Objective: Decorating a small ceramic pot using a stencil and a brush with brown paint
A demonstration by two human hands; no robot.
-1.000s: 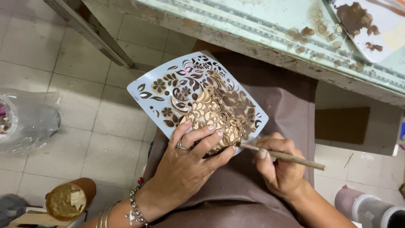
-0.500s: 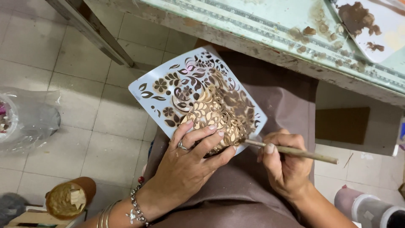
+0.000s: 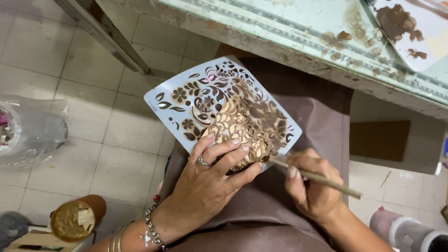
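A white floral stencil sheet (image 3: 186, 100) lies over a brown rounded object (image 3: 242, 126) on my lap. My left hand (image 3: 212, 179) presses the stencil's near edge against the object, fingers spread, a ring on one finger and bracelets at the wrist. My right hand (image 3: 312, 186) grips a thin wooden-handled brush (image 3: 322, 178), with its tip at the stencil's lower right edge. Brown paint covers the cut-outs in the stencil's middle and right part.
A brown apron (image 3: 298, 140) covers my lap. A worn pale-green table edge (image 3: 298, 39) runs across the top, with a paint-smeared white palette (image 3: 410, 28) on it. On the tiled floor are a plastic bag (image 3: 32, 130) at left, a round brown pot (image 3: 77, 217) and a container (image 3: 406, 231) at lower right.
My right hand has shifted slightly, swinging the brush handle lower to the right while its tip stays at the stencil's edge. My left hand still holds the stencil.
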